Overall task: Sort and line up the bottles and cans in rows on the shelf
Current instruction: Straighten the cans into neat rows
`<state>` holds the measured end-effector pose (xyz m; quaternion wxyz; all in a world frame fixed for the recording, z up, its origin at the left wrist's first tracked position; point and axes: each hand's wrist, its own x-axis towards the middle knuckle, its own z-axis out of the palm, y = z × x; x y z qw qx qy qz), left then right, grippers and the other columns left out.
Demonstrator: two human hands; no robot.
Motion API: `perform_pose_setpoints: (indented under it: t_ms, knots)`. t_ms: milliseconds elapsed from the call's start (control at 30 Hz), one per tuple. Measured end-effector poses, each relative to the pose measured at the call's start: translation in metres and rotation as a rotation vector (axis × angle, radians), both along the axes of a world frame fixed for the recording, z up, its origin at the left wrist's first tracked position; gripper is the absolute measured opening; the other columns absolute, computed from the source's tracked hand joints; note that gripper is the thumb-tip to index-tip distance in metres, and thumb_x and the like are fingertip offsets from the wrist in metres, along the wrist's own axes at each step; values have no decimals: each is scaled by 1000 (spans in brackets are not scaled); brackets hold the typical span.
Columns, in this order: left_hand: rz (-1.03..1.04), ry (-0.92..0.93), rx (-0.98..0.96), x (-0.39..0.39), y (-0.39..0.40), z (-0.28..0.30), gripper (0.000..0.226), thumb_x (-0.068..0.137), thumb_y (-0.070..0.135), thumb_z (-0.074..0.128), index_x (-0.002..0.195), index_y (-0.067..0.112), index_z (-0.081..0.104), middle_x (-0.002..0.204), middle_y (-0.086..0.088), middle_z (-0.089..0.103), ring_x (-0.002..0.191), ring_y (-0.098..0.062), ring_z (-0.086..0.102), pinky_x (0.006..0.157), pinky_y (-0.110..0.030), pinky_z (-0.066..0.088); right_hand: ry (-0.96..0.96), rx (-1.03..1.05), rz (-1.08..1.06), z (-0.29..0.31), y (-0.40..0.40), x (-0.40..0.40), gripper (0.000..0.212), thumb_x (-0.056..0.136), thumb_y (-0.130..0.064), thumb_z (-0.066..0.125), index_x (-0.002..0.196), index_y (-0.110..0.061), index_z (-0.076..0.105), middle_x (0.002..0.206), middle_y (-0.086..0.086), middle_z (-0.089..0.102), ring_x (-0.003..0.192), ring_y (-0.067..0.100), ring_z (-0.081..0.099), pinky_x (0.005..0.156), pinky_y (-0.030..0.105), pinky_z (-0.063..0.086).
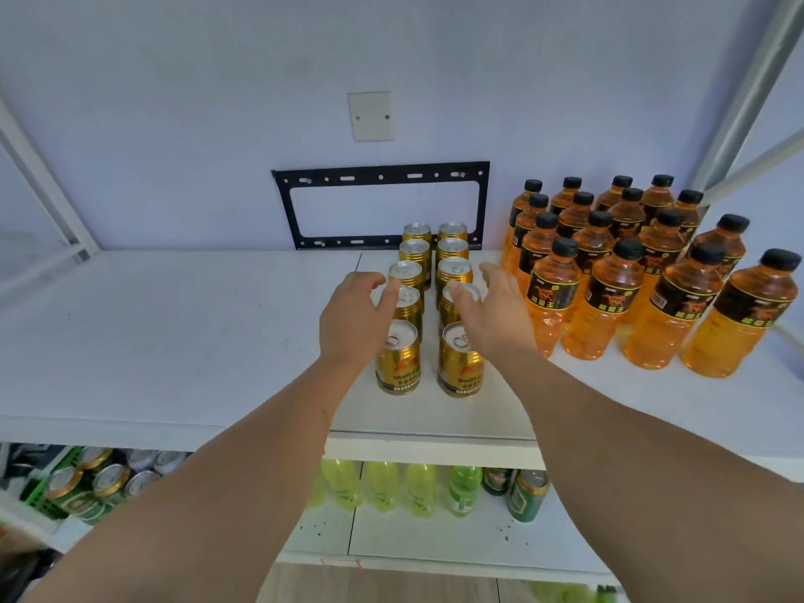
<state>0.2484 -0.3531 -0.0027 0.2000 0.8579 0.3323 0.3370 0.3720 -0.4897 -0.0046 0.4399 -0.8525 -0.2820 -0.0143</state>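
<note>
White shelf [174, 332] against a pale wall, seen from head height. Fixed to the wall behind it, a black metal bracket [383, 206] and a blank cover plate [371, 116].

Stood near the middle of the shelf: ten gold cans [398, 363] in two straight columns of five, running from near edge to far wall, with a narrow gap kept between the columns. Grouped to the right, well apart from nothing but their own kind: orange bottles [554, 298] with black caps, packed in rough rows, the rightmost few looser and less square. Kept separate by type, likely so each drink forms its own block.

Reached in over the near edge with both bare arms. Left hand [356, 306] placed at the left column, by the second can from the near end, fingers loosely curved, thumb laid against the can's top; no firm grasp evident. Right hand [491, 306] set at the right column's second can, fingers straight and spread, thumb over its lid. Positioned on the outer flanks, probably to square both columns together.

Visible on the level below: green bottles [420, 489], green cans [526, 493], and more cans in a green crate [39, 493] at far left.
</note>
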Motion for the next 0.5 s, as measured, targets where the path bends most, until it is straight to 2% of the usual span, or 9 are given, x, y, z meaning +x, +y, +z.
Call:
perform_pose_setpoints:
  t_ms: [167,300,400,500]
  knots:
    - [-29,-26,-56,39,34,13,43,98,51,44,126,23,58,128,4,60,114,-13,56,94,-30,47,33,-74,-29,21,42,34,62,95,-55,49,147,-22,39,150,3,41,135,26,42,106,49,42]
    - [-77,-2,-166,82,75,16,45,97,52,45,130,23,55,135,2,55,120,-17,54,97,-32,44,124,-124,-74,25,82,69,60,94,-51,48,145,-22,39,144,5,46,125,28,50,98,49,49]
    - [-120,25,-256,115,107,15,48,97,50,46,136,21,51,140,-1,52,124,-20,52,102,-36,44,194,-137,-127,25,114,99,59,88,-51,50,138,-21,44,127,9,57,107,29,60,87,49,55]
    - [-167,32,-372,150,137,10,50,97,49,48,136,18,50,136,-3,56,119,-22,54,97,-36,45,226,-163,-156,24,140,128,57,92,-44,51,140,-14,41,127,11,54,99,28,62,76,43,57]
